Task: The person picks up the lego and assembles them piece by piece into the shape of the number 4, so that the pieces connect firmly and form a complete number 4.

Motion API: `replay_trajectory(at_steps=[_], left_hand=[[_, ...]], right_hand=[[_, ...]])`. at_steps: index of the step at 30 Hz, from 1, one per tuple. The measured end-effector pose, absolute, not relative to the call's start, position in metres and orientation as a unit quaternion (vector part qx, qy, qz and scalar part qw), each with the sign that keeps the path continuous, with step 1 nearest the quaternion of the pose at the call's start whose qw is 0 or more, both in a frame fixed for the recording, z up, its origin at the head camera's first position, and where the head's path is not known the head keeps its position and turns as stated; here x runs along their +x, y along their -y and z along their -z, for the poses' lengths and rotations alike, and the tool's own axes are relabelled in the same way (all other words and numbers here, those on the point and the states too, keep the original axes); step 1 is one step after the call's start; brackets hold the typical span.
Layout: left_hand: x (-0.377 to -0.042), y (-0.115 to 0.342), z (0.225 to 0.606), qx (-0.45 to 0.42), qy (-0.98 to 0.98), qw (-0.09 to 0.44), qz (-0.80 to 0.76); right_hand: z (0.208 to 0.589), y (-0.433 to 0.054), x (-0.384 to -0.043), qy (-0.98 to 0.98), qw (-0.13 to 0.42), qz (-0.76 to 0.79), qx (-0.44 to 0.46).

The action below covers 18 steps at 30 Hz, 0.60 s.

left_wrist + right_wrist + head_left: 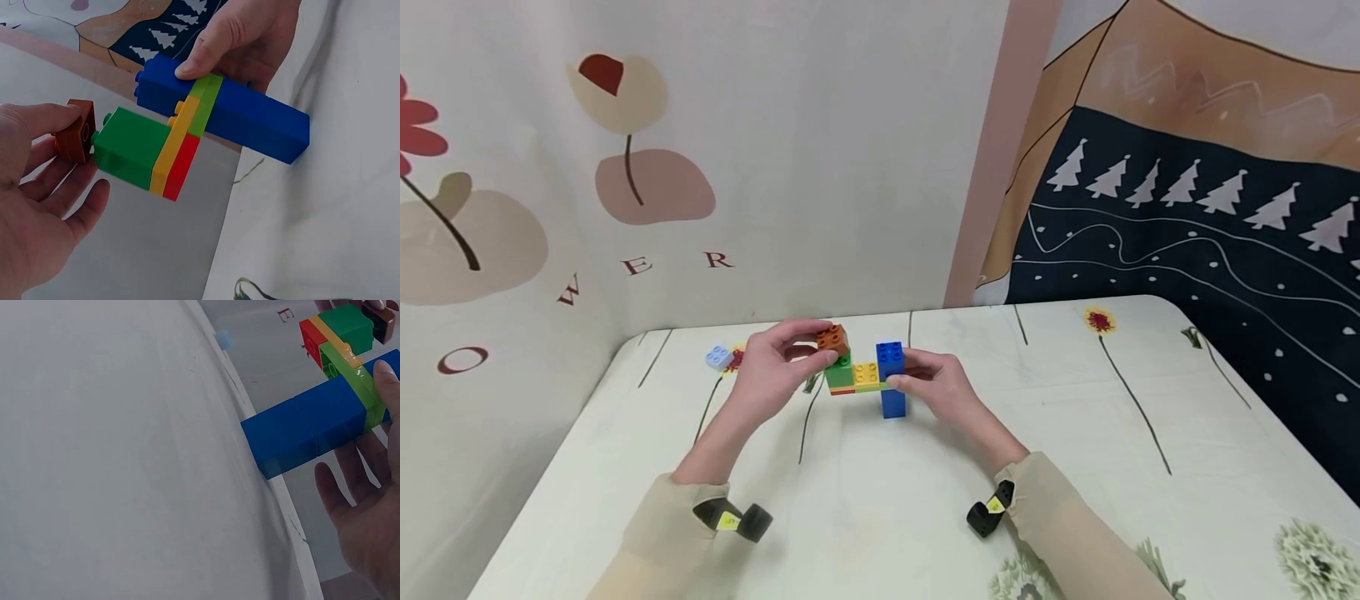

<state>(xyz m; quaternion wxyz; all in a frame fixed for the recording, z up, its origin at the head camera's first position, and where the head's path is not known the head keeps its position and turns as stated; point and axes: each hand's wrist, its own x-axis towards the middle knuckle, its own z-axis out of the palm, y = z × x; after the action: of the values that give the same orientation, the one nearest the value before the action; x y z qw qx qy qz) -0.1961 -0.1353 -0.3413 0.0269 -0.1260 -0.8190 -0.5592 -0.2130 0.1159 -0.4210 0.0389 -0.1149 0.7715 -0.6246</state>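
My left hand (772, 371) pinches a brown-orange brick (832, 338) between thumb and fingers. That brick is tilted at the studs of a green brick (130, 145); whether it is pressed on cannot be told. The green brick sits on a flat yellow brick (866, 374), with thin red (182, 169) and lime green (205, 106) bricks underneath. This arm juts sideways from an upright stack of blue bricks (262, 125). With thumb and fingers, my right hand (946, 386) grips the upper blue brick (891, 357). The blue stack reaches down to the tabletop.
A light blue brick (718, 357) lies near the back left of the table (865, 508), which is covered by a flower-printed cloth. Behind the table hangs a printed curtain (820, 167). On the right is a dark fabric with tree shapes (1150, 233).
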Motion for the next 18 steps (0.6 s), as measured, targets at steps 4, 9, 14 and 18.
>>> replay_trajectory(at_steps=[4, 9, 14, 18], left_hand=[[-0.199, 0.126, 0.34, -0.143, 0.824, 0.03, 0.548], [-0.2, 0.113, 0.339, -0.158, 0.833, 0.037, 0.53], [-0.202, 0.102, 0.339, -0.181, 0.839, 0.038, 0.512], [-0.204, 0.095, 0.338, -0.2, 0.841, 0.042, 0.501]], right_hand=[[0.421, -0.116, -0.213, -0.772, 0.04, 0.624, -0.116], [0.42, -0.117, -0.213, -0.772, 0.042, 0.624, -0.117], [0.42, -0.118, -0.213, -0.769, 0.04, 0.626, -0.126], [0.42, -0.119, -0.214, -0.767, 0.041, 0.627, -0.134]])
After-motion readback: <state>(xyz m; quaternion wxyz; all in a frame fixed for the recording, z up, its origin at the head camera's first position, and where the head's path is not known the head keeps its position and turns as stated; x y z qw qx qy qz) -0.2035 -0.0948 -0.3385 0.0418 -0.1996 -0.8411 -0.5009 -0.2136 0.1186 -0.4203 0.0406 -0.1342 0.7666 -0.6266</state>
